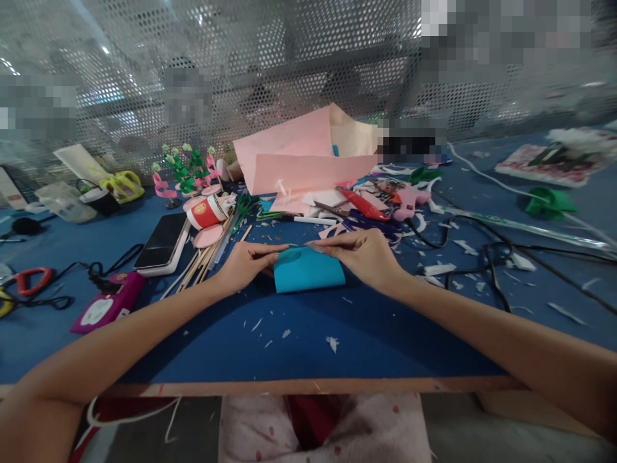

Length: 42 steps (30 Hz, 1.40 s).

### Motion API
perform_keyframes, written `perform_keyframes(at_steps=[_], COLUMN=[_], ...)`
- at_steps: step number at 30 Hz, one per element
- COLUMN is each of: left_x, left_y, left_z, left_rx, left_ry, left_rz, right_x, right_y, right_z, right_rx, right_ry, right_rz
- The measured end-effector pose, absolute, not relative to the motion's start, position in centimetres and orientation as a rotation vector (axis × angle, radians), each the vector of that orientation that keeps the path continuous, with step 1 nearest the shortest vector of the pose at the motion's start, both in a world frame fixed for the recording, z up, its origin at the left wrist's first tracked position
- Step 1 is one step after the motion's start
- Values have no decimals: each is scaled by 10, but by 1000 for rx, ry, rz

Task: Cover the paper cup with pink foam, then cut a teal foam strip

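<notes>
A bright blue sheet of craft paper or foam (pixel 308 273), bent over into a curved fold, is held just above the table in front of me. At its upper left edge, my left hand (pixel 248 262) pinches it between thumb and fingers. On the upper right, my right hand (pixel 367 257) grips the same edge, thumb and forefinger pressed together. The fingertips of both hands point toward each other along that top edge. Behind the fold, the sheet's far side is hidden.
Pink sheets (pixel 308 173) stand behind a pile of scraps, scissors and a red-handled tool (pixel 364 204). To the left lie a phone (pixel 162 241), wooden sticks (pixel 196 270), a paper cup (pixel 205 212) and a purple box (pixel 108 302). Black cables (pixel 486 257) cross the right side.
</notes>
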State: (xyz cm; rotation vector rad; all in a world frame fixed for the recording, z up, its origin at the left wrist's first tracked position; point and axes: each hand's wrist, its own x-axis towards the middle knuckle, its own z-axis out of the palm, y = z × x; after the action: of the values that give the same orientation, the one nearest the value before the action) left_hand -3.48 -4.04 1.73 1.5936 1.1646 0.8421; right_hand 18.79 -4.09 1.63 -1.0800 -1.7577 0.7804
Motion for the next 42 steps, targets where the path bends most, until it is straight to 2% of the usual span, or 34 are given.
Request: perform_keyframes(at_steps=[28,42], left_x=[-35,-37], left_y=[-40,-39], left_z=[14,12], left_rx=[1638,1737], left_ry=[1158,1165], left_rz=[871,957], right_x=[192,190], right_y=[-35,-39], right_z=[18,21], right_rx=[-1033,-1060], right_ry=[-1865,-1844], right_rz=[954,848])
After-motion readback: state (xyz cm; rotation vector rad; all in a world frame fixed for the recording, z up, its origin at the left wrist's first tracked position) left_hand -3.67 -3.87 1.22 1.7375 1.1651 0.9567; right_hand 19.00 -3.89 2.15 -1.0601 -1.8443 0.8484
